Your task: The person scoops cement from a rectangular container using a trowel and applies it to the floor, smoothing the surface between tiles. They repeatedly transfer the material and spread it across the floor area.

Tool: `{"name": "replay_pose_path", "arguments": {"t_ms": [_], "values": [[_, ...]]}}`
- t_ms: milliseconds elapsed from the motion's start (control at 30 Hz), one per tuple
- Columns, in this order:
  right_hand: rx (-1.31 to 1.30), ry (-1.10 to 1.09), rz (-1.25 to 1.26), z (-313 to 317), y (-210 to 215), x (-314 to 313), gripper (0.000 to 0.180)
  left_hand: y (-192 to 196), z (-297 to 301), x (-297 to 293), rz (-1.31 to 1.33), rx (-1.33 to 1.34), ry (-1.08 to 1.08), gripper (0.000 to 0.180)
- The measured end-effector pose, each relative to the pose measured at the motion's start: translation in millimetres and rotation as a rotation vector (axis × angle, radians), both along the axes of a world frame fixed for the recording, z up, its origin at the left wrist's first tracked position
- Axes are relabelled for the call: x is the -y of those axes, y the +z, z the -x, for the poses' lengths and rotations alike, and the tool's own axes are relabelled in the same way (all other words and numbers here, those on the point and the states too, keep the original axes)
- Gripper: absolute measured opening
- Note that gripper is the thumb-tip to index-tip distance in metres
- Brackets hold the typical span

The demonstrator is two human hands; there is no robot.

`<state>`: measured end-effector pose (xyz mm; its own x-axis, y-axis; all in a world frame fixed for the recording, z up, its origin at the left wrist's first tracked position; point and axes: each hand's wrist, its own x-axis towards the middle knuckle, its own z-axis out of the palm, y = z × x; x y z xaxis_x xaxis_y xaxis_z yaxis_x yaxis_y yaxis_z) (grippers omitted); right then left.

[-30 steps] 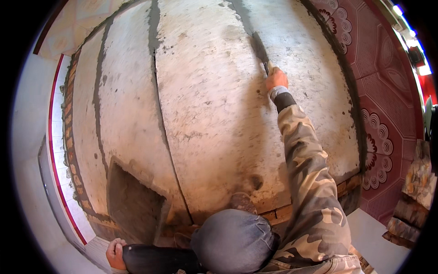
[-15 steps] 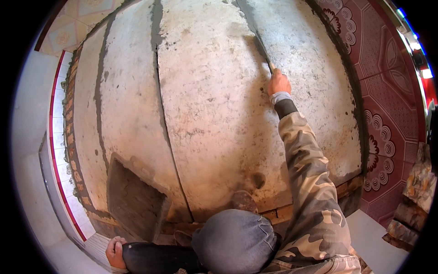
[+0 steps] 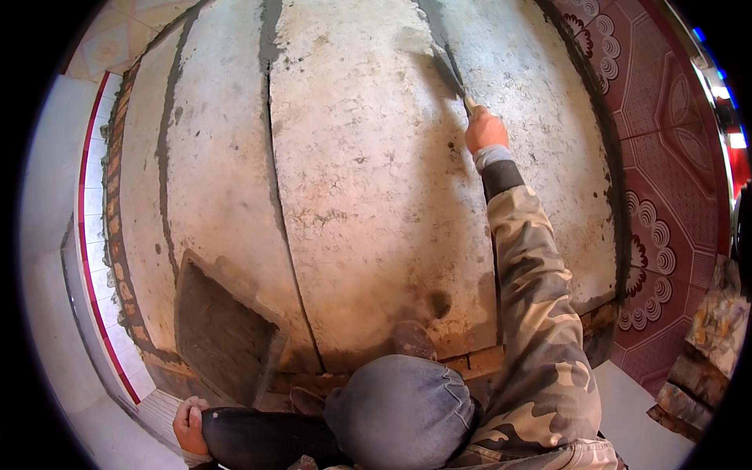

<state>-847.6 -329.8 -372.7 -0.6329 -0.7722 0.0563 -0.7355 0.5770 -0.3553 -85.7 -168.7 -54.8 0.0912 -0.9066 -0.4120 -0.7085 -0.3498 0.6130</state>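
Note:
My right hand (image 3: 486, 130) is closed around the wooden handle of a trowel (image 3: 448, 73). The trowel's dark blade lies at the gap between two pale concrete slabs, beside a strip of wet grey mortar (image 3: 433, 22). Below the blade, that gap runs on as a narrow dark line, partly behind my camouflage sleeve. My left hand (image 3: 189, 427) is curled in a loose fist against my knee at the lower left, with nothing visible in it. Just beyond that knee stands a dark mortar-crusted tub (image 3: 270, 356) with mortar inside.
More slabs (image 3: 352, 157) spread leftward, their far joints filled with mortar and one gap (image 3: 274, 149) open nearer me. A brick edge (image 3: 119, 188) and white tiles (image 3: 94, 211) border the left. Patterned maroon panels (image 3: 658, 172) line the right, with stacked scraps (image 3: 705, 352) below.
My right hand has moved slightly away from me and to the right, and the trowel blade now shows broader. The view has shifted a little; my left hand remains by the knee.

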Motion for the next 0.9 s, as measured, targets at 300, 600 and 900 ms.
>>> {"name": "replay_pose_path", "arguments": {"t_ms": [300,600,900], "values": [[1.448,-0.31,0.402,-5,12,-3,0.02,3,9,4,-0.028,-0.003,-0.002,0.034],[0.708,-0.235,0.324,41,-8,18,0.02,8,15,4,-0.032,0.036,0.014,0.03],[0.097,-0.244,0.072,-3,-1,47,0.022,5,13,0,-0.054,-0.099,0.14,0.027]]}}
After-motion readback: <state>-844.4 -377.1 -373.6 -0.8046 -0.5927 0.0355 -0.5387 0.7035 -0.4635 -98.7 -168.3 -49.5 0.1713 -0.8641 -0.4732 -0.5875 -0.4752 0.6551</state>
